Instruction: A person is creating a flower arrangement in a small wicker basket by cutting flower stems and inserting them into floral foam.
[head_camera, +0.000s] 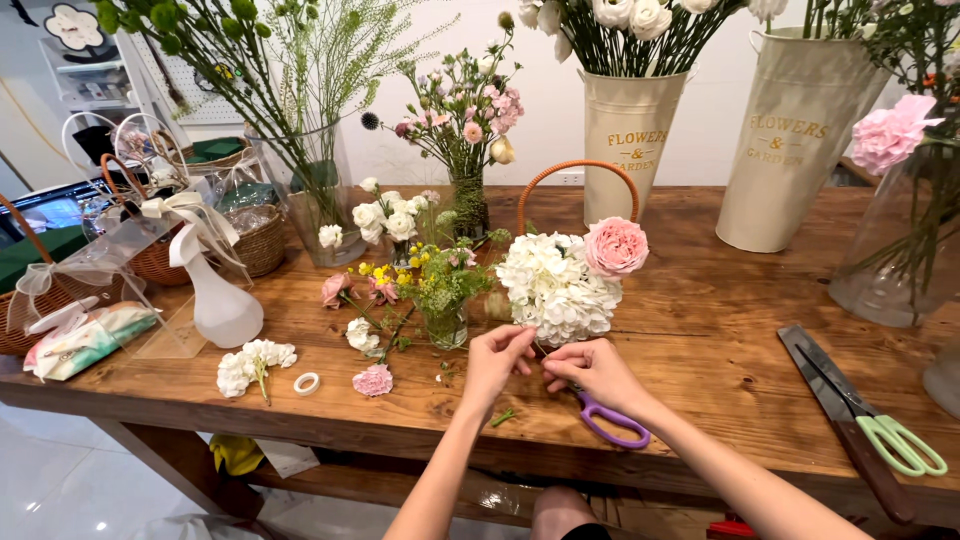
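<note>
— What do our fingers do?

— Our left hand (497, 358) pinches at the base of the white hydrangea cluster (556, 288), fingertips pressed together. Our right hand (592, 370) curls shut around the purple-handled scissors (610, 420), just beneath the same cluster.

— And around it?

— A pink rose (615, 246) touches the cluster's upper right; an orange basket handle (577, 172) arches behind. All rests on our wooden table (720, 330); green-handled shears (880, 425) lie well apart.

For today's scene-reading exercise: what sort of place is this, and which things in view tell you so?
Most likely a florist's workshop. Tall cream metal flower buckets hold cut stems, ribboned wicker baskets wait on the wooden table, and scissors lie ready.
</note>
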